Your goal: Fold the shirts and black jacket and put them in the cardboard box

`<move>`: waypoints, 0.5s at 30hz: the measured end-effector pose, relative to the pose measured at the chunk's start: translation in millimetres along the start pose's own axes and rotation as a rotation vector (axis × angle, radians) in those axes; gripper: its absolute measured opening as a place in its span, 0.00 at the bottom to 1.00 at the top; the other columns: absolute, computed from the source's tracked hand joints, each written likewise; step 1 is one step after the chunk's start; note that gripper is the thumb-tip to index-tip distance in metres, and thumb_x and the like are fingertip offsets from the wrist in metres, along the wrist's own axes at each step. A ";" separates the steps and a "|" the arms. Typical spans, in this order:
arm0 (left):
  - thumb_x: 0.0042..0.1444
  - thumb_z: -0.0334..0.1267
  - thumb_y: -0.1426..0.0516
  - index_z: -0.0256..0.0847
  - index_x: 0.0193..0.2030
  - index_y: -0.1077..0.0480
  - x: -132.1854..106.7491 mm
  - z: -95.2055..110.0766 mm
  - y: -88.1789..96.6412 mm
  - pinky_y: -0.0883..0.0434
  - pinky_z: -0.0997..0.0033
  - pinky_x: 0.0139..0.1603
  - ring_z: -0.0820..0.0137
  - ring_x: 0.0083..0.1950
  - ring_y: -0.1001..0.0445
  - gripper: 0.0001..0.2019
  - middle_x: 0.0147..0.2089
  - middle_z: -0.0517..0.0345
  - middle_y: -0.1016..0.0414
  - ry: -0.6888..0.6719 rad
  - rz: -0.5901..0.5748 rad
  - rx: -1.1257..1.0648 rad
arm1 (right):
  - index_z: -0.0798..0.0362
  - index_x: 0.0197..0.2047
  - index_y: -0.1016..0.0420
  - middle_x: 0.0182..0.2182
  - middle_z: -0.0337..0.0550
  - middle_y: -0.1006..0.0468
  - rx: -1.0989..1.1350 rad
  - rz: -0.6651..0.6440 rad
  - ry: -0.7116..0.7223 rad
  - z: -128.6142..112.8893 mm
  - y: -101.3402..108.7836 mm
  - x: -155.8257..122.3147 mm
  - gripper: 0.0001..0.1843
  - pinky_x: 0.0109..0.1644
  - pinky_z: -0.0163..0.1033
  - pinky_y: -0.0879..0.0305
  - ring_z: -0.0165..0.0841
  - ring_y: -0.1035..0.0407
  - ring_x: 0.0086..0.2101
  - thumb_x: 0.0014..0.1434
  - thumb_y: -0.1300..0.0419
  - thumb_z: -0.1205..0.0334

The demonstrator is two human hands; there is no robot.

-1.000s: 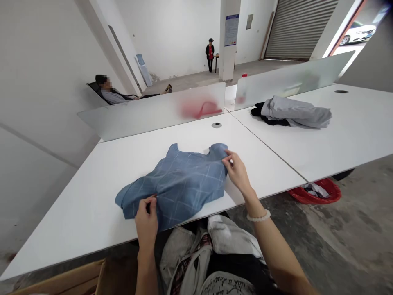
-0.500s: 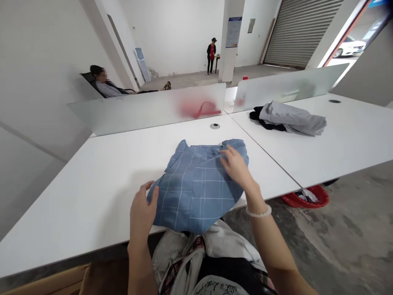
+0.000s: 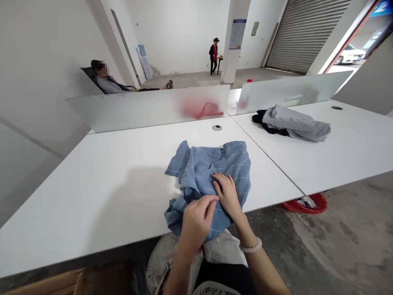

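A blue shirt (image 3: 199, 164) with thin white check lines lies at the front of the white desk. Its left part is bunched and folded inward over itself, and one sleeve sticks out at the far left. My left hand (image 3: 199, 217) is closed in a pinch at the shirt's front, with fabric gathered under and beside it. Flat on the middle of the cloth rests my right hand (image 3: 227, 194), fingers apart, close to the left fingertips. The shirt's near edge is partly hidden by my hands.
On the adjoining desk lies a grey and black bundle of clothing (image 3: 294, 123). Frosted dividers (image 3: 147, 108) run along the back. A red-lined bin (image 3: 319, 205) stands below the right desk edge. Beyond, one person (image 3: 107, 82) reclines and another (image 3: 213, 55) stands.
My left hand has moved right, from the shirt's left edge to its middle, folding that side inward. My right hand has come down nearer to me and flattened on the cloth.
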State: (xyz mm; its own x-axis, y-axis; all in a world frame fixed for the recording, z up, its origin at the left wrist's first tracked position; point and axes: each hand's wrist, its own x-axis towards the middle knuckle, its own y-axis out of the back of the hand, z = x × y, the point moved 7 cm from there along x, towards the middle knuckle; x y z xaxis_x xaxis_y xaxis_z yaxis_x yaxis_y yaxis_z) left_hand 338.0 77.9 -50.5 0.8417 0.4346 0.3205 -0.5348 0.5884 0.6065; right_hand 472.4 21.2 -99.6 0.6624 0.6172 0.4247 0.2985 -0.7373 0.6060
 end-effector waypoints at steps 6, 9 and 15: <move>0.62 0.33 0.51 0.42 0.39 0.28 -4.6 -8.8 -34.5 0.33 0.63 0.46 0.66 0.45 0.28 0.10 0.42 0.57 0.23 -0.119 -0.151 0.158 | 0.51 0.45 0.27 0.44 0.46 0.23 0.470 0.020 -0.194 -11.2 28.5 -5.2 0.15 0.54 0.47 0.36 0.37 0.30 0.46 0.63 0.51 0.54; 0.61 0.32 0.48 0.42 0.40 0.27 -13.7 -4.8 -31.6 0.34 0.62 0.54 0.66 0.53 0.30 0.09 0.48 0.57 0.24 -0.178 -0.199 0.114 | 0.51 0.47 0.29 0.40 0.45 0.24 0.541 -0.077 -0.171 -41.3 22.9 -6.3 0.15 0.43 0.40 0.32 0.33 0.29 0.36 0.64 0.51 0.54; 0.63 0.36 0.49 0.47 0.44 0.26 -42.3 18.6 -4.4 0.34 0.67 0.58 0.70 0.50 0.28 0.10 0.45 0.62 0.22 -0.182 -0.489 0.033 | 0.57 0.55 0.36 0.45 0.53 0.30 -0.019 -0.326 -0.112 -64.3 -38.3 -14.2 0.20 0.39 0.43 0.32 0.38 0.30 0.35 0.61 0.46 0.59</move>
State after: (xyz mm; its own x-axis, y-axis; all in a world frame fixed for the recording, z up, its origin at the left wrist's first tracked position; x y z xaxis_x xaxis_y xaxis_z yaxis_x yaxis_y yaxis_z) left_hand 306.2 44.3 -53.1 0.9934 -0.0132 0.1139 -0.0758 0.6699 0.7385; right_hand 407.4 58.3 -85.7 0.6055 0.7851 0.1307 0.4949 -0.5001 0.7106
